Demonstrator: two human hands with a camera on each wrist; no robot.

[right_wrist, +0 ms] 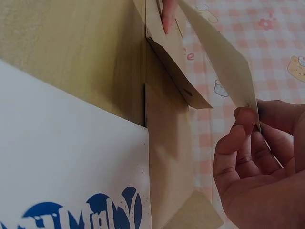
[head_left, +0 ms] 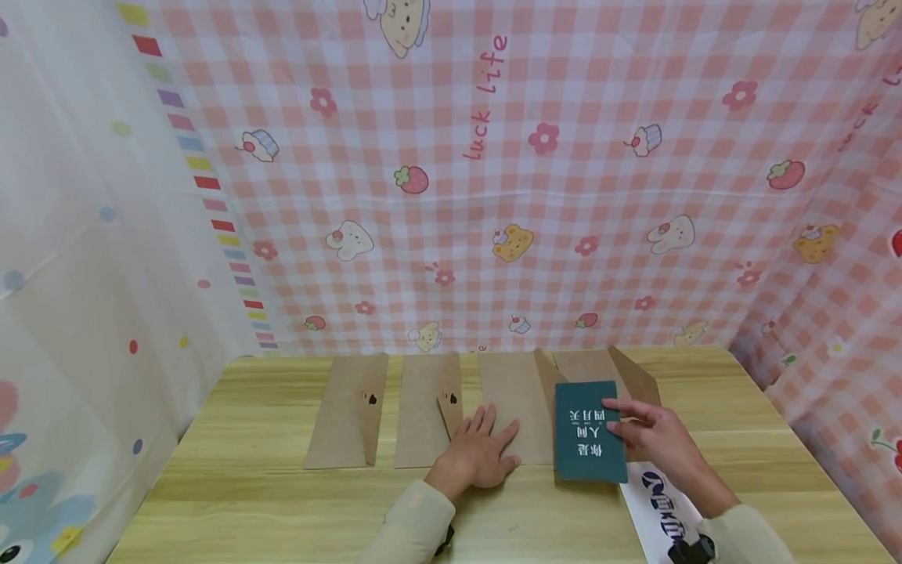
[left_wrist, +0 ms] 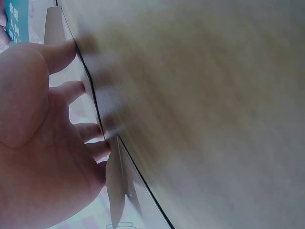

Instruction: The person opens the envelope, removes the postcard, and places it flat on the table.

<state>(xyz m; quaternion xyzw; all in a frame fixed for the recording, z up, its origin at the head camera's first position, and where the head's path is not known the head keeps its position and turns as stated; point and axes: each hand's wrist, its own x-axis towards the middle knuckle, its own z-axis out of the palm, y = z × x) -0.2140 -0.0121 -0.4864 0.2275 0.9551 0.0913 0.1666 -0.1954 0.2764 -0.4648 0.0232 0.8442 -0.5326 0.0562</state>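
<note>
My right hand (head_left: 658,439) pinches a dark green card (head_left: 590,439) with white lettering by its right edge, above the two right-hand brown envelopes. In the right wrist view the card's pale back (right_wrist: 224,62) faces the camera, its edge between thumb and fingers. My left hand (head_left: 479,450) rests with spread fingers on the lower part of the third brown envelope (head_left: 510,392). Beside it lies the second envelope (head_left: 419,407), its flap (head_left: 451,403) raised. The rightmost envelope (head_left: 585,366) is partly hidden behind the card.
At the far left lies another envelope (head_left: 334,415), flap lifted. A white sheet (head_left: 651,509) with dark blue lettering lies under my right wrist. All rest on a wooden table (head_left: 282,509). A pink checked cloth (head_left: 451,204) hangs behind it.
</note>
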